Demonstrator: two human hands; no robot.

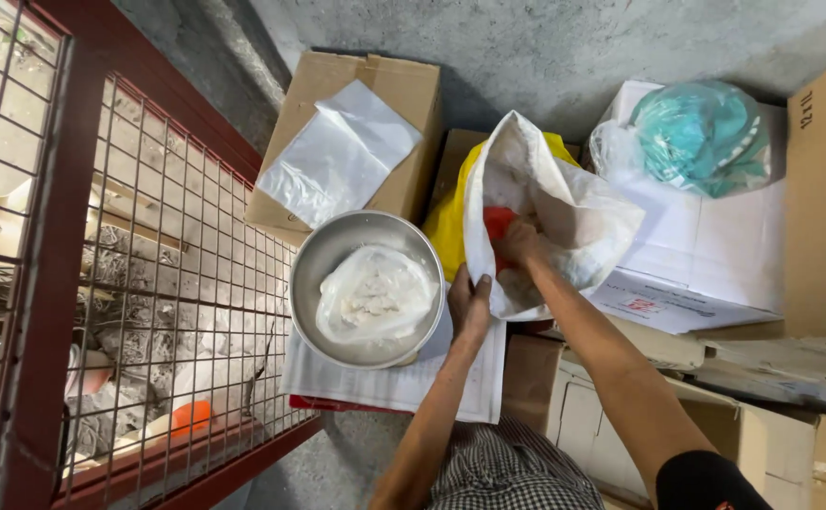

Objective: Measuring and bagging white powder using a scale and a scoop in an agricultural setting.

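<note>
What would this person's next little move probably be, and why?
Probably lifting the right hand out with the red scoop. It is already deep in the white sack, the left hand holds the rim open, and the bag-lined metal bowl waits alongside.

The person wore a black short sleeve [706,477] on the right arm and a garment [512,467] with small black-and-white checks. Both forearms were bare.

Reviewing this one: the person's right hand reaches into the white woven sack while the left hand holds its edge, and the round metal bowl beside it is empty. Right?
Not quite. The head view shows the round metal bowl holds a clear plastic bag of white powder. The rest stands: right hand inside the white woven sack, left hand at its edge.
</note>
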